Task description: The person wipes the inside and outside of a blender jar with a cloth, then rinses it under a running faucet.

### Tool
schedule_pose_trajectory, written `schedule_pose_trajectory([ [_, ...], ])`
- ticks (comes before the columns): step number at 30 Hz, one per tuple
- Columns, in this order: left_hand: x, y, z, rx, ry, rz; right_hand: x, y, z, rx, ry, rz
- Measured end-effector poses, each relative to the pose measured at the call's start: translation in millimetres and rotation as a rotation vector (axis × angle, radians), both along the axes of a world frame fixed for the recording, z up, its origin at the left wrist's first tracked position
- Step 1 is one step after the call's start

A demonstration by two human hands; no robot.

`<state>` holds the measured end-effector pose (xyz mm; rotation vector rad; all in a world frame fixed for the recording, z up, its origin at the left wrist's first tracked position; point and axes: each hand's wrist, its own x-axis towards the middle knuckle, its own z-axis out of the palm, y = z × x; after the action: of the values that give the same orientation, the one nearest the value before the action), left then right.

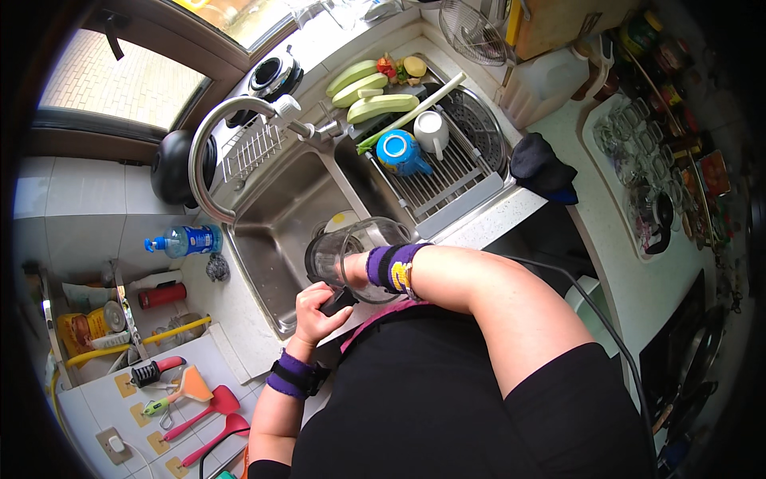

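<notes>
A clear blender jar (376,230) with a black handle and a dark base is tipped on its side over the front of the steel sink (281,206). My left hand (314,314) is closed around the black handle. Inside the jar's open mouth is my right hand (354,269); its fingers are blurred behind the clear wall, so whether they hold anything is not visible. A purple band circles each wrist. Beyond the jar, a white and yellow round item (340,220) lies in the sink.
The curved faucet (200,155) arches over the sink's left side. On the roll-up rack (443,179) stand an upturned blue mug (398,152) and a white mug (431,129). Peeled green gourds (383,109) lie behind them. A blue soap bottle (194,240) stands left of the sink.
</notes>
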<state>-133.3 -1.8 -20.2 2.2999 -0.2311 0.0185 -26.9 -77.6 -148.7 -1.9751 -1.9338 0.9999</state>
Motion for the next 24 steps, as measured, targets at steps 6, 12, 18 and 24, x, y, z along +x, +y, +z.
schedule_pose_trajectory([
  [6, -12, 5, 2, 0.015, 0.011, 0.015, 17, -24, 89, 0.018, -0.086, 0.134],
  [12, -2, 1, 1, 0.016, 0.013, -0.002, -2, -22, 52, -0.154, 0.015, -0.719],
  [18, -10, 3, 5, 0.01, 0.019, 0.028, -17, -13, 47, -0.33, 0.003, -0.689],
  [24, -5, 1, 4, 0.009, -0.006, -0.016, -12, -3, -27, -0.212, -0.153, -0.392],
])
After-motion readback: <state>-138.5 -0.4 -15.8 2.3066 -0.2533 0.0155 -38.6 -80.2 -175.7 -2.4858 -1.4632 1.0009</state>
